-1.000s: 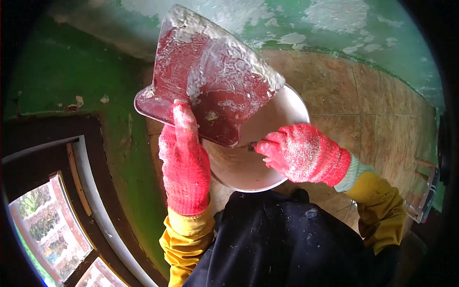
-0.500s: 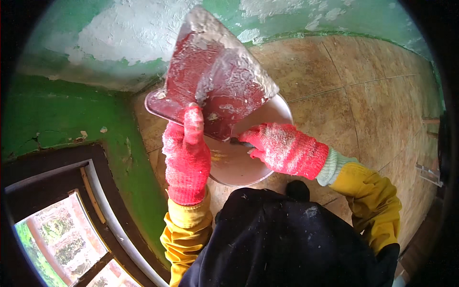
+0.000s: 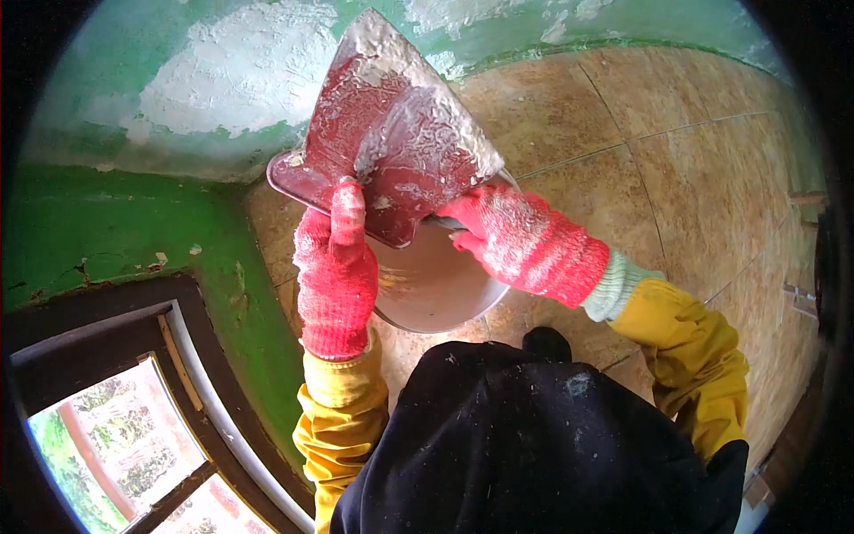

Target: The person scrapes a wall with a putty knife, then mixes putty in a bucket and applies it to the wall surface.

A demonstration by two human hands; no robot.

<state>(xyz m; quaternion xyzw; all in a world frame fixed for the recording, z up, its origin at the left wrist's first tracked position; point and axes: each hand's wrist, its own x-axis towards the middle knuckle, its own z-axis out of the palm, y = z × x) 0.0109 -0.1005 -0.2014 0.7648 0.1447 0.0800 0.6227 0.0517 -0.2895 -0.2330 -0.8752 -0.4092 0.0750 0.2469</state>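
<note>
You're in a room under renovation. The green painted wall [image 3: 116, 231] carries rough white plaster patches [image 3: 240, 80]. Beige floor tiles [image 3: 623, 151] and a dark-framed window [image 3: 116, 427] surround you.

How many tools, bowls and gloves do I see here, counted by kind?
Trowels: 2, a broad red one in the left hand and a second in the right hand.
Bowl: 1.
Red gloves: 2.
Total: 5.
</note>
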